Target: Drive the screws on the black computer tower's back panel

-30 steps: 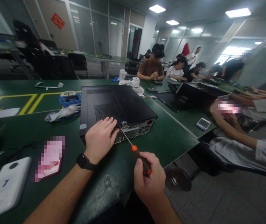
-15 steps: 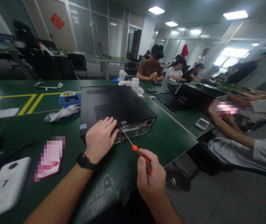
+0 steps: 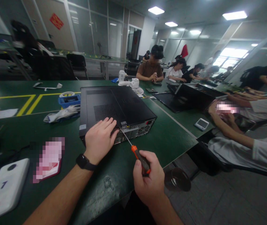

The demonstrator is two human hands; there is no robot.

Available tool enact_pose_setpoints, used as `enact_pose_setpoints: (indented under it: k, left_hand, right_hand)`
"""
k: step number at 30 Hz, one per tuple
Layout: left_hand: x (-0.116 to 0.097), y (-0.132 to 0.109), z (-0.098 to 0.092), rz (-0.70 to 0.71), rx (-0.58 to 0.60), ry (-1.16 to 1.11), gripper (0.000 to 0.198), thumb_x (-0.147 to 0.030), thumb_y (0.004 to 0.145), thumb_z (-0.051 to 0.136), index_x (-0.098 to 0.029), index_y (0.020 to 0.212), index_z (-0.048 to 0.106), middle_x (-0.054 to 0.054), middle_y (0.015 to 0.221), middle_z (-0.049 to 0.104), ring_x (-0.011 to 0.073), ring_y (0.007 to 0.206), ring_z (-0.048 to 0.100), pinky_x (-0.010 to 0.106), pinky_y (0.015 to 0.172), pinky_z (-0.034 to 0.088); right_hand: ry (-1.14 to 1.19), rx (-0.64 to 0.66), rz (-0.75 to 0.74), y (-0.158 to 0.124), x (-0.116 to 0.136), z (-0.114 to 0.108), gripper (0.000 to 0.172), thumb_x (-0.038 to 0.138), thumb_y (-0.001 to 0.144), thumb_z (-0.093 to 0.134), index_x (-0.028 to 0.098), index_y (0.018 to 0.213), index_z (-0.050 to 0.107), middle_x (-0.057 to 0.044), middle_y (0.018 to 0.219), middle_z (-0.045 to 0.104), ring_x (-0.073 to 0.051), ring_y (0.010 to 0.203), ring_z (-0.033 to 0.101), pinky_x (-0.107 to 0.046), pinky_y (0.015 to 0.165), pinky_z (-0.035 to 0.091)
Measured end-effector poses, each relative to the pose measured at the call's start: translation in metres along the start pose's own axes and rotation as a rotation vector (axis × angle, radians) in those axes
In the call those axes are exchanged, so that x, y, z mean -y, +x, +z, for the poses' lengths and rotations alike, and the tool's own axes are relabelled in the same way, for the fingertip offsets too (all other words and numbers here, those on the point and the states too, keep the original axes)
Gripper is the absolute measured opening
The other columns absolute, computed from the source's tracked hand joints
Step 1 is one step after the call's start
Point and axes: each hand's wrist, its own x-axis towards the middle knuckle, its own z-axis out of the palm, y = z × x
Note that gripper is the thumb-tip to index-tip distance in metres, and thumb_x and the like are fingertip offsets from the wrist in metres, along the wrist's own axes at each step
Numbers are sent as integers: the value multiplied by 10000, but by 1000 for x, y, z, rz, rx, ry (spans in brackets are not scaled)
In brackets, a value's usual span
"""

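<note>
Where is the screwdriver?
In the head view, the screwdriver is in the right hand, its tip at the rear of the computer case, beside the left hand.

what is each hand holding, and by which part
The right hand grips the screwdriver by its orange-and-black handle. The left hand holds nothing; it lies flat on the computer case.

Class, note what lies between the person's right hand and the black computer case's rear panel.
In the head view, the thin shaft of the screwdriver spans that gap, from the right hand to the computer case, above the green table.
</note>
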Motion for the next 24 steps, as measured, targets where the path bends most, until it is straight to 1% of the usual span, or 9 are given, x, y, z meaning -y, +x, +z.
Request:
enact_pose_setpoints:
  k: [4, 6, 9, 12, 15, 18, 21, 24]
  left_hand:
    - [0, 0, 0, 4, -4, -8, 361, -329, 1041, 586, -152, 1315, 740, 139, 1385, 743, 309, 1316, 699, 501, 1144, 554]
    - [1, 0, 0, 0, -1, -13, 361, -327, 1038, 591, -154, 1319, 739, 139, 1388, 741, 311, 1320, 697, 501, 1146, 552]
    - [1, 0, 0, 0, 5, -10, 367, -329, 1038, 590, -149, 1324, 735, 141, 1398, 735, 312, 1327, 692, 503, 1150, 549]
    - [0, 0, 0, 5, 8, 7, 360, -334, 1040, 590, -157, 1316, 739, 138, 1394, 738, 308, 1321, 696, 499, 1142, 557]
    - [0, 0, 0, 5, 3, 15, 351, -331, 1036, 597, -167, 1311, 740, 133, 1389, 741, 307, 1312, 702, 498, 1134, 565]
    - [0, 1, 0, 10, -6, 12, 353, -326, 1034, 600, -152, 1307, 740, 137, 1384, 744, 310, 1303, 707, 501, 1125, 572]
    - [0, 1, 0, 12, -10, 4, 357, -321, 1036, 594, -140, 1307, 739, 142, 1379, 746, 311, 1303, 707, 501, 1126, 570]
    - [1, 1, 0, 0, -1, -16, 357, -320, 1033, 597, -147, 1312, 738, 141, 1387, 742, 312, 1316, 699, 505, 1140, 557]
  right_hand:
    - [-25, -7, 50, -1, -2, 1, 181, 192, 1035, 545, 217, 1191, 635, -38, 911, 776, -158, 682, 746, -267, 648, 618]
    - [-20, -8, 73, -1, -3, 1, 199, 225, 1032, 550, 207, 1216, 623, -53, 947, 773, -168, 713, 752, -279, 655, 625]
    - [-13, -23, 51, -1, -2, 1, 228, 235, 998, 565, 203, 1219, 606, -73, 992, 756, -196, 810, 766, -313, 699, 642]
    - [-26, -27, 30, 0, -2, 2, 185, 190, 1004, 554, 225, 1172, 624, -45, 936, 763, -176, 750, 758, -292, 678, 631]
    - [-33, -25, 44, 1, -2, 2, 173, 191, 1024, 547, 230, 1166, 638, -34, 911, 775, -161, 681, 746, -271, 629, 613]
    - [-1, 1, 37, 0, -1, 1, 201, 215, 999, 560, 224, 1192, 616, -40, 917, 759, -180, 715, 752, -292, 638, 621]
    - [18, 10, 21, -1, 0, 1, 238, 203, 966, 563, 224, 1201, 595, -45, 928, 735, -197, 765, 755, -314, 661, 630]
    - [-8, -7, 5, -2, -2, 2, 216, 184, 988, 558, 226, 1195, 602, -45, 933, 751, -188, 758, 759, -306, 676, 631]
